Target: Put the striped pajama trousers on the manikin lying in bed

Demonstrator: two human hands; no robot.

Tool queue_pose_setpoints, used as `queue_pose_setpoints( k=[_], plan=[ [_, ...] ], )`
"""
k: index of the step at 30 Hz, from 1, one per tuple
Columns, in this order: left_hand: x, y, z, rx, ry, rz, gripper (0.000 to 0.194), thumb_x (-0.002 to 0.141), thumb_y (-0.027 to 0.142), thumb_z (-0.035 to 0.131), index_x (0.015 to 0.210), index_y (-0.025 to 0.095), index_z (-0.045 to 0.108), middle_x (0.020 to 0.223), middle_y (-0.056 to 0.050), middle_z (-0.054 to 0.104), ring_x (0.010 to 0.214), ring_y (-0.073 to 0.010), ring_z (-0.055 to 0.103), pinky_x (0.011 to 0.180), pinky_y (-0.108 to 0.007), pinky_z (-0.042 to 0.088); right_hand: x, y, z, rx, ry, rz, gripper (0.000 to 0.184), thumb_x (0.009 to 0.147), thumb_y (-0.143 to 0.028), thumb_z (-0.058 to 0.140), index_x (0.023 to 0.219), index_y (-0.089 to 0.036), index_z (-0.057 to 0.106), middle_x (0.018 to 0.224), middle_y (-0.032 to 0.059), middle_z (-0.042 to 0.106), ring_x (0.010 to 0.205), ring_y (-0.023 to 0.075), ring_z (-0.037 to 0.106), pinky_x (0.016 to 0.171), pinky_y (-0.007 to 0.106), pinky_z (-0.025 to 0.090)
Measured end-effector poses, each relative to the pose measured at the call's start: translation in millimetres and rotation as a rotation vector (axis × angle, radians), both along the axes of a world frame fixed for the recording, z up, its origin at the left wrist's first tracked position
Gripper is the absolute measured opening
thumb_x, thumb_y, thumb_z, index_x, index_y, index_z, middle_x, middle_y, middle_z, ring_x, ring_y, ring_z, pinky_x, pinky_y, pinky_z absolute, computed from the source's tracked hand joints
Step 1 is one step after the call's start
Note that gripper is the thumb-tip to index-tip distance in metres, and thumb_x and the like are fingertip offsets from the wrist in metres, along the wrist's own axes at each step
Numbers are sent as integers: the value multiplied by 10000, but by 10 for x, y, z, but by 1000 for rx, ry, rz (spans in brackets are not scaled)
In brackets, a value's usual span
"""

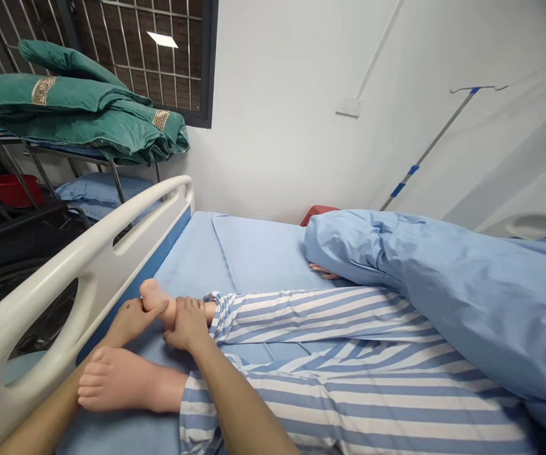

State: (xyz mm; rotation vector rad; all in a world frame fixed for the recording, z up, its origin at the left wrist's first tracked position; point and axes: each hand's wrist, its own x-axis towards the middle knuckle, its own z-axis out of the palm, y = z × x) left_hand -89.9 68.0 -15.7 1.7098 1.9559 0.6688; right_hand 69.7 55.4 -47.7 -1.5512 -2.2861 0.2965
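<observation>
Two legs in blue-and-white striped trousers (311,316) lie on the bed, their bare feet smooth and pink like a manikin's. My left hand (131,321) holds the far foot (153,294) near the toes, its thumb across the foot and its other fingers mostly hidden. Around the ankle of the same leg, just below the rolled trouser cuff (223,309), my right hand (188,323) is closed, fingers over the top. The near foot (116,379) rests on the sheet, beside my left forearm and untouched by either hand's fingers.
A white footboard (126,218) borders the bed on the left. A blue quilt (419,265) covers the upper body, with fingertips (324,270) showing under its edge. Behind stand an IV pole (424,155) and a rack with green bedding (88,107). A wheelchair (21,240) is at left.
</observation>
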Motion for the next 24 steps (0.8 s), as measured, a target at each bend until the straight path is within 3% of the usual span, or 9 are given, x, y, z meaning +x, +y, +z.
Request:
queue_pose_setpoints(
  k=[5,10,19,21,24],
  plan=[
    [185,-35,-314,144,-401,157,428,628,563,578,761,158,539,637,-29,591,599,-168,541,533,-266,428,-7,-2,-4,-1,-6,-12,566,564,-372,668,1048,-164,461,1023,98,562,963,265,492,904,406,303],
    [293,-40,-466,189,-651,182,372,634,526,604,682,183,468,506,48,474,454,-104,441,441,-245,378,-11,9,-51,36,-13,-26,556,558,-397,661,1024,-163,468,1016,101,558,932,265,495,892,399,308],
    [80,-7,-259,-52,-361,-10,499,676,562,548,359,199,417,316,-32,444,361,-145,458,475,-287,393,-15,13,-57,27,12,-14,556,558,-357,650,1041,-151,464,1004,103,557,944,259,485,911,397,287],
    [34,20,-215,-73,-259,-4,477,658,584,552,413,184,468,370,-51,496,424,-180,512,483,-290,393,-14,8,-51,28,13,-15,563,553,-347,652,1046,-149,465,1007,102,557,941,257,485,906,394,295],
    [-23,78,-119,-47,-71,-32,461,623,588,575,635,128,597,642,-121,646,713,-271,620,601,-300,433,-13,4,-49,37,9,-15,576,546,-347,654,1051,-146,464,1014,101,557,938,256,483,905,395,299]
  ],
)
